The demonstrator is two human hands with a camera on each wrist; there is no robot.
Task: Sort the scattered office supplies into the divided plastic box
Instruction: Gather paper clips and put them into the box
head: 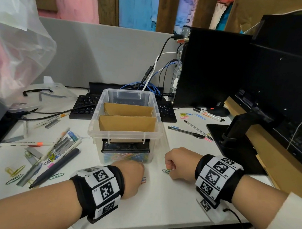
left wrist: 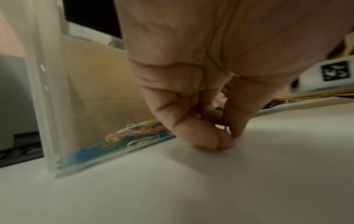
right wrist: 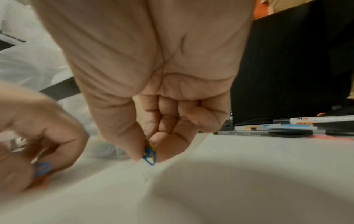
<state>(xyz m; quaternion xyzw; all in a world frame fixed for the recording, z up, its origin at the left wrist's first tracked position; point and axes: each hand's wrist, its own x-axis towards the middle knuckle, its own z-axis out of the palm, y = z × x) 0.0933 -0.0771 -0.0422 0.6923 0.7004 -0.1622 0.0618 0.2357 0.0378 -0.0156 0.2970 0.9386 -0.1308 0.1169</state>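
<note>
Both hands worked low on the counter [head: 156,203] just before the box [head: 128,115], the right hand [head: 180,163] pinching paper clips [right wrist: 149,154] in its grip, the left hand [head: 131,177] pinching others [head: 143,180] against the surface, and such thin, slippery wire might have slid free on lifting.

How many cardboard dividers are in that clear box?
2, both standing across the clear box: the far divider and the near divider, close together. No others show, though one could hide behind them.

One clear plastic box [head: 128,101] with two cardboard dividers [head: 127,124], one keyboard [head: 87,104], two ballpoint pens [head: 186,131] at right, two hands [head: 131,175].
</note>
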